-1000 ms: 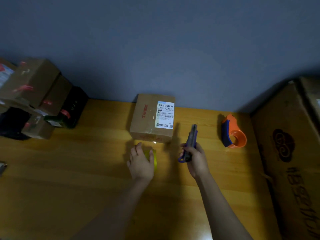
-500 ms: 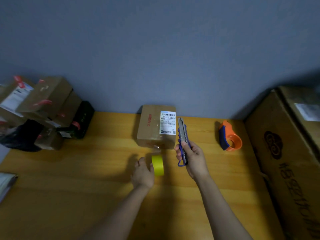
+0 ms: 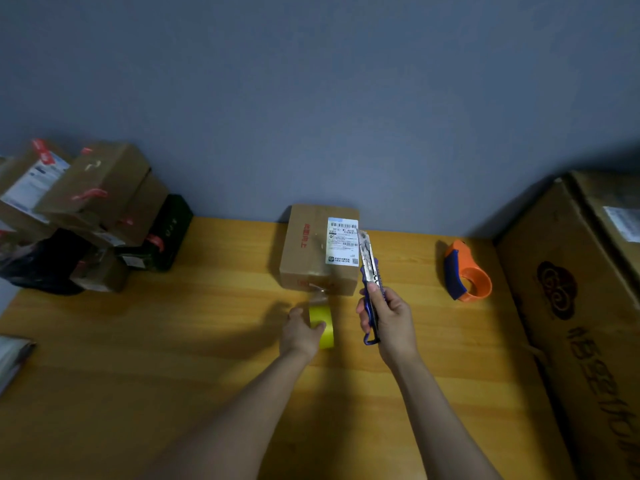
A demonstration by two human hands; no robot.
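A small cardboard box (image 3: 308, 251) with a white shipping label stands on the wooden table (image 3: 173, 341) against the blue wall. Just in front of it my left hand (image 3: 301, 332) grips a yellow tape roll (image 3: 323, 325); a clear strip of tape runs from the roll up to the box's front face. My right hand (image 3: 388, 320) holds a blue utility knife (image 3: 369, 271), its blade end pointing up beside the box's right edge.
An orange and blue tape dispenser (image 3: 465, 273) lies to the right. A large cardboard carton (image 3: 581, 306) fills the right side. A pile of parcels (image 3: 86, 216) and a black bag sit at the back left. A plastic packet (image 3: 12, 358) pokes in at the left edge.
My left hand went from lying flat over the yellow roll to gripping it upright by the box. My right hand brought the knife left, closer to the box.
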